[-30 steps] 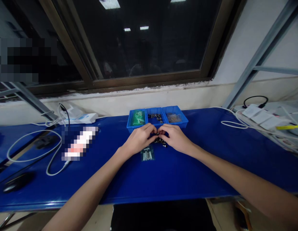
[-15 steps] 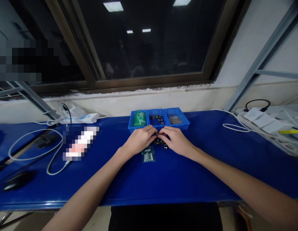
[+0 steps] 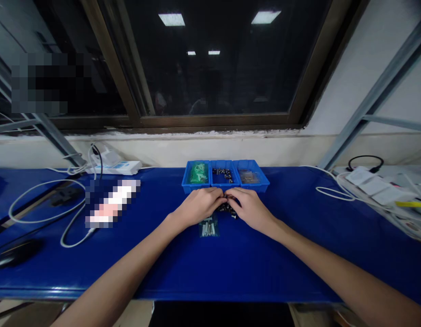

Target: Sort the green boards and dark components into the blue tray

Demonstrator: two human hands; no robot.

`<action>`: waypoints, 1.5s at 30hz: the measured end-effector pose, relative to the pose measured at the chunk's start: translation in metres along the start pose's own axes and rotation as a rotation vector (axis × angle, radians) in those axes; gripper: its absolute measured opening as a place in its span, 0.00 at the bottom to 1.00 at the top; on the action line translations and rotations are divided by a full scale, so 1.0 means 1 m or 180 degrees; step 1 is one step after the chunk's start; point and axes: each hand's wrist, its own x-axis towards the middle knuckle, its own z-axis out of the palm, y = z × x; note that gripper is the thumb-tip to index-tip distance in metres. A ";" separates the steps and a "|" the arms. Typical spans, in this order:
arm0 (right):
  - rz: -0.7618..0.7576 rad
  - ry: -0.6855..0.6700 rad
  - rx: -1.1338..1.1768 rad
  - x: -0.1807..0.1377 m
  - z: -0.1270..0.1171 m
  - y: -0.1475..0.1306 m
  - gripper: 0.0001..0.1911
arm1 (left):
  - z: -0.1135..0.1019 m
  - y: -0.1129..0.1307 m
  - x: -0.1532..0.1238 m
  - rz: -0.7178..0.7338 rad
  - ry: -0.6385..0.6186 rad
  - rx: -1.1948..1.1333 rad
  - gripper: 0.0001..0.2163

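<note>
My left hand (image 3: 203,204) and my right hand (image 3: 248,206) meet at the fingertips, both closed in a pinch. Whatever sits between the fingers is too small and too covered to name. Just below them lies a pile of small dark parts with shiny ends (image 3: 230,210), like screws, partly hidden by the hands. A small clear bag of pale and metal pins (image 3: 208,228) lies flat beside my left wrist. Behind the hands stand three joined blue bins: the left bin (image 3: 196,185) has green bags, the middle bin (image 3: 221,186) dark parts like the pile, the right bin (image 3: 254,186) clear bags.
The blue table (image 3: 251,268) runs up to the wall under a dark window. At left are a power strip (image 3: 129,167), a looped white cable (image 3: 47,180), a blurred-out object and a black mouse (image 3: 20,252). White adapters (image 3: 374,184) and cables are at the right.
The head view has tilted slightly, so the scene sits a little lower in the picture. My hands stay pinched together over the pile; the fingertips look a little closer together.
</note>
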 end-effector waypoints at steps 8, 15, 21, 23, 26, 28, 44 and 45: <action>0.0099 0.0051 0.0030 0.000 -0.001 -0.006 0.10 | -0.003 0.002 0.000 -0.0128 0.0204 -0.0209 0.10; 0.0110 0.0244 0.0201 0.000 -0.003 -0.010 0.11 | -0.001 0.000 0.000 -0.0086 0.0164 -0.0298 0.11; 0.0103 0.0351 0.0242 0.001 -0.006 -0.011 0.12 | 0.000 0.002 -0.001 -0.0034 0.0162 -0.0341 0.09; 0.0100 0.0335 0.0226 0.001 -0.006 -0.011 0.13 | 0.000 0.000 -0.001 -0.0020 0.0150 -0.0349 0.09; 0.0083 0.0293 0.0161 0.000 -0.006 -0.010 0.14 | 0.002 -0.003 0.000 0.0000 0.0116 -0.0374 0.09; 0.0051 0.0264 0.0095 0.000 -0.006 -0.010 0.14 | 0.003 -0.005 0.000 0.0034 0.0095 -0.0325 0.10; 0.0026 0.0234 0.0264 0.001 -0.005 -0.009 0.09 | 0.003 -0.002 -0.001 0.0095 0.0069 0.0104 0.15; 0.0009 0.0226 0.0292 0.001 -0.005 -0.009 0.09 | 0.003 -0.001 -0.001 0.0075 0.0074 0.0079 0.15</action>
